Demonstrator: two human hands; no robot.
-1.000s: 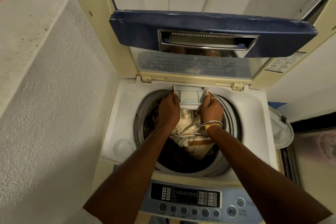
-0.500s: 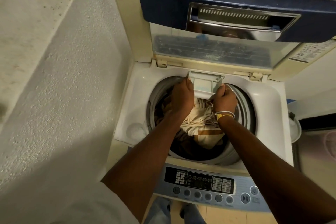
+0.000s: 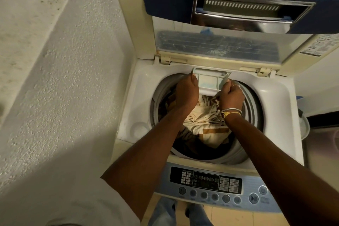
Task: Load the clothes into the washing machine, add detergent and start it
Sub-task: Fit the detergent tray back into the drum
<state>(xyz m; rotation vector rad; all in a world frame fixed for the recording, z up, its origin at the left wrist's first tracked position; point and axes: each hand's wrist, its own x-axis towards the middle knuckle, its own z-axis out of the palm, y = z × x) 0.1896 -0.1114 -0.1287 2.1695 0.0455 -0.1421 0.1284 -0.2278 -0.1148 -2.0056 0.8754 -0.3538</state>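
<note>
The top-loading washing machine (image 3: 141, 95) stands against a rough white wall (image 3: 64, 60) on the left, with its blue-edged lid (image 3: 168, 2) raised upright at the far side. At the far edge of the opening, just below the lid hinge, the pale grey detergent drawer (image 3: 211, 80) sticks out over the drum (image 3: 251, 108). Both hands are on it. The left hand (image 3: 186, 93) grips the drawer's left end, its fingers (image 3: 193, 80) curled round the edge. The right hand (image 3: 231, 97) grips the right corner in the same way, fingers clamped on the plastic, with a ring (image 3: 236, 85) on one finger and bangles (image 3: 232, 112) at the wrist. The floor of the drawer has a faint blue tint. Below the hands, the clothes (image 3: 203, 121) lie inside the drum, a cream cloth with brown bands on top of darker pieces. The control panel (image 3: 205, 180), with its dark display and row of round buttons, runs along the near edge under both forearms. Blue jeans (image 3: 163, 211) show below it.
</note>
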